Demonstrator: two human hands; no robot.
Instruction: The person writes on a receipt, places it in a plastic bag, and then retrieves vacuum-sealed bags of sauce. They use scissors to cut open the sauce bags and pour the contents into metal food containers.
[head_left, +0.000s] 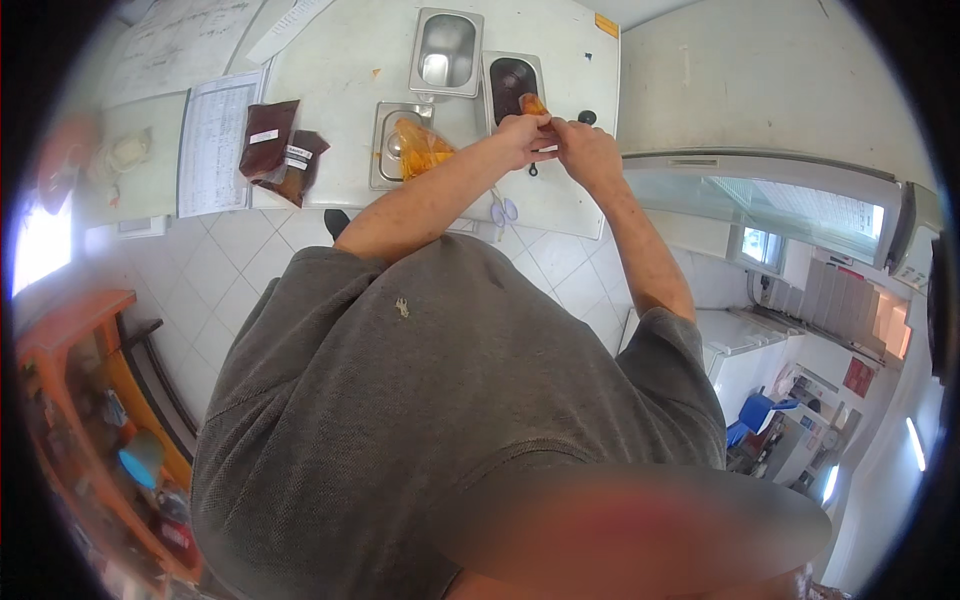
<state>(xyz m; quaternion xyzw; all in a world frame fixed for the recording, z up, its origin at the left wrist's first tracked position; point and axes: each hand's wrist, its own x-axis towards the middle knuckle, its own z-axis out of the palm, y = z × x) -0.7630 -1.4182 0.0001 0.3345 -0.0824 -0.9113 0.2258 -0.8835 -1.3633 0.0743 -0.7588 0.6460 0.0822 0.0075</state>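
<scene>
My left hand (523, 141) and my right hand (589, 150) meet over the near end of a steel pan of dark sauce (516, 84). Between their fingers is a small plastic bag with orange residue (532, 105), its end hanging over the sauce. An empty steel pan (448, 52) stands to the left of the dark one. Nearer me, a bag of orange sauce (421, 148) lies on a steel lid (387, 166), partly behind my left forearm. Scissors with pale purple handles (504, 212) lie at the counter's near edge.
Two sealed bags of dark sauce, one redder (268, 139) and one browner (300, 169), lie at left beside a written sheet (217, 142). A black round knob (587, 117) is right of the pan. A glass-topped freezer (765, 202) stands at right, an orange shelf (82, 322) at lower left.
</scene>
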